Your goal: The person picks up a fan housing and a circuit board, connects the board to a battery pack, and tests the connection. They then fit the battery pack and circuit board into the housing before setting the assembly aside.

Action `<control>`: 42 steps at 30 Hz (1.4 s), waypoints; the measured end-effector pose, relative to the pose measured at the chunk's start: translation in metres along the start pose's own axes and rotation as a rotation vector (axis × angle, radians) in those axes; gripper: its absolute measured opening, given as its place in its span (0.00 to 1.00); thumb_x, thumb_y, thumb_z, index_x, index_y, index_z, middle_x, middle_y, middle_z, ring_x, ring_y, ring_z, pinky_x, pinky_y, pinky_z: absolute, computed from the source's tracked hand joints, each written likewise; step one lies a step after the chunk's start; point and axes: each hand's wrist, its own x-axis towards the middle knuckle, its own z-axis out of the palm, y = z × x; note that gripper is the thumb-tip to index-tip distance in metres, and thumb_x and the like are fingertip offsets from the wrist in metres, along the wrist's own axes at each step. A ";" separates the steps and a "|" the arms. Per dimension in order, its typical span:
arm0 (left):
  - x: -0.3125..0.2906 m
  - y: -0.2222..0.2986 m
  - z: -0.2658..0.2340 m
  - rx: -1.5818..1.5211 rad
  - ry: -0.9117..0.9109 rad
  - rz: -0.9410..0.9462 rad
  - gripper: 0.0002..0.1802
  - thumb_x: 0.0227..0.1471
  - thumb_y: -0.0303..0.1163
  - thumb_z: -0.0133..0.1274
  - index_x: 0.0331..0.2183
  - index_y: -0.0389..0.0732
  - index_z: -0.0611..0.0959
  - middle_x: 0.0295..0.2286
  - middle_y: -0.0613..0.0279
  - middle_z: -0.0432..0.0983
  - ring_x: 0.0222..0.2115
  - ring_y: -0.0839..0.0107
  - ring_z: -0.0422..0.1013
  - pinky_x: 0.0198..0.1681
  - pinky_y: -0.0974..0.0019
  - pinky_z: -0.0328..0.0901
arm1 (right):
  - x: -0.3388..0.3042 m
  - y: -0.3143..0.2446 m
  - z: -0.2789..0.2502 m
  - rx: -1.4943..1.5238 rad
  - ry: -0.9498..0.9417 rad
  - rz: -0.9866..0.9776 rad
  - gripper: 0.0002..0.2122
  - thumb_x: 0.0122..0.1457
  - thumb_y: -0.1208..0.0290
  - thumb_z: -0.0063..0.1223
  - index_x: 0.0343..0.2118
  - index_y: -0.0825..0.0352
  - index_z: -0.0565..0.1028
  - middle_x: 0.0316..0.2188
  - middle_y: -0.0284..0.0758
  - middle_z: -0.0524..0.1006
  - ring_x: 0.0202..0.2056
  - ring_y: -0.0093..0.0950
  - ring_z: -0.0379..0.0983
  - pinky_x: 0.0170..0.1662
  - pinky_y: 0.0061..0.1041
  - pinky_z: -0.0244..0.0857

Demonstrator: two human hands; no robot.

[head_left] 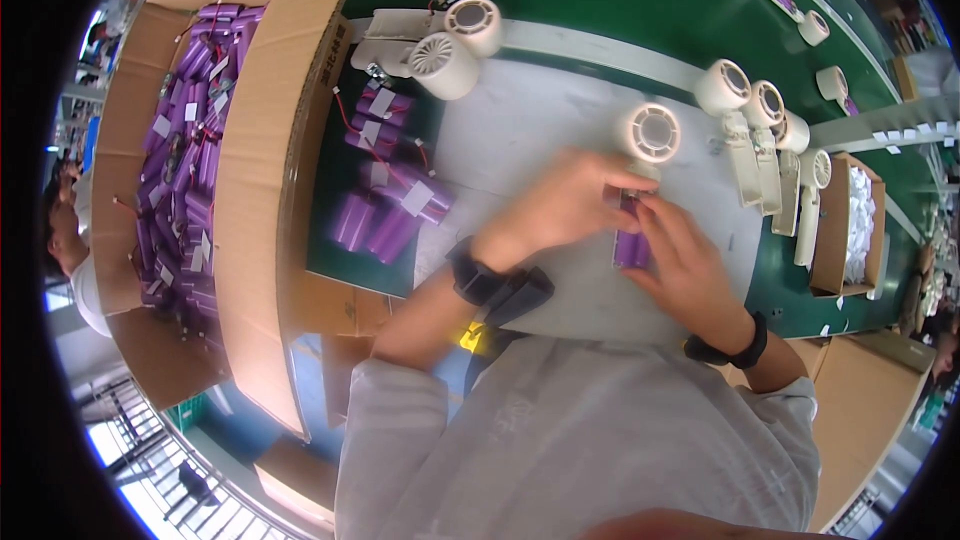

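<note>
Both hands meet over one cream handheld fan (652, 135), whose round grille head points away from me. A purple battery pack (631, 249) lies along its opened handle. With fingers and thumb closed, my left hand (570, 197) pinches at the neck of the fan, just below the head. My right hand (690, 265) wraps the handle's right side, its fingertips close to the left thumb. The small parts between the fingertips are hidden. To the left of my hands lie several loose purple battery packs (415, 195) with red wires and white labels.
On the left, a tall cardboard box (262, 170) holds many purple packs. Two fans (443, 65) lie at the back left of the grey mat (560, 100). Several opened fans (742, 145) stand at the right, beside a small carton (830, 240) of white pieces.
</note>
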 end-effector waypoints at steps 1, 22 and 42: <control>0.001 0.001 0.000 0.026 -0.001 0.027 0.28 0.38 0.24 0.68 0.46 0.43 0.83 0.37 0.58 0.81 0.30 0.71 0.75 0.36 0.68 0.70 | 0.000 0.001 0.000 0.009 0.003 0.007 0.33 0.39 0.67 0.69 0.50 0.78 0.70 0.53 0.44 0.67 0.47 0.41 0.70 0.48 0.35 0.70; -0.030 0.026 -0.074 0.893 1.084 0.131 0.18 0.42 0.23 0.62 0.40 0.42 0.83 0.31 0.54 0.77 0.34 0.57 0.73 0.41 0.57 0.67 | 0.038 0.056 0.043 0.602 0.216 0.185 0.05 0.51 0.77 0.59 0.31 0.66 0.78 0.29 0.35 0.77 0.25 0.30 0.75 0.29 0.26 0.68; -0.106 0.082 -0.051 0.445 0.823 -0.046 0.03 0.46 0.21 0.59 0.29 0.33 0.85 0.25 0.56 0.80 0.27 0.69 0.76 0.33 0.70 0.68 | 0.043 0.049 0.043 0.622 0.261 0.083 0.09 0.52 0.72 0.61 0.37 0.65 0.76 0.27 0.34 0.78 0.27 0.31 0.76 0.30 0.27 0.69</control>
